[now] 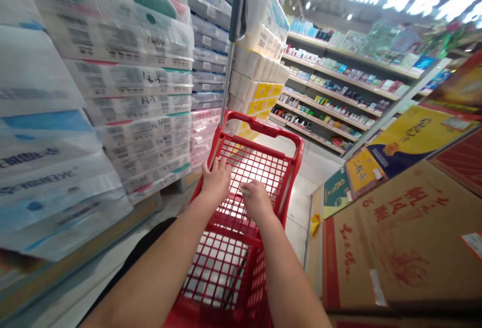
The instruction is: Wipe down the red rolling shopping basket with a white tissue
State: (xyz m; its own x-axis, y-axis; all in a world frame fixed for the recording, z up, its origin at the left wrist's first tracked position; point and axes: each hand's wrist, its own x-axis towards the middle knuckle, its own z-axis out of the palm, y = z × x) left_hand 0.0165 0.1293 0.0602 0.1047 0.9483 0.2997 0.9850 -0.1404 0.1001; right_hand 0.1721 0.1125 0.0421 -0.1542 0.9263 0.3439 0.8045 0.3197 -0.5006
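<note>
A red plastic shopping cart [256, 139] with grid walls stands right in front of me. My left hand [217, 180] is over the cart's left side with its fingers spread, and nothing shows in it. Whether it touches the grid I cannot tell. To its right, my right hand [258, 200] is closed over the middle of the cart. A small pale thing [244, 191] pokes out at its fingertips, too small to name. Both forearms reach in from below and cover parts of the cart.
Stacked tissue packs [150, 87] rise on pallets at the left. Yellow-and-white paper packs [259, 92] stand behind the cart. Cardboard boxes [406, 237] crowd the right side. Product shelves [339, 77] line the back, and pale floor tiles [301, 192] run between.
</note>
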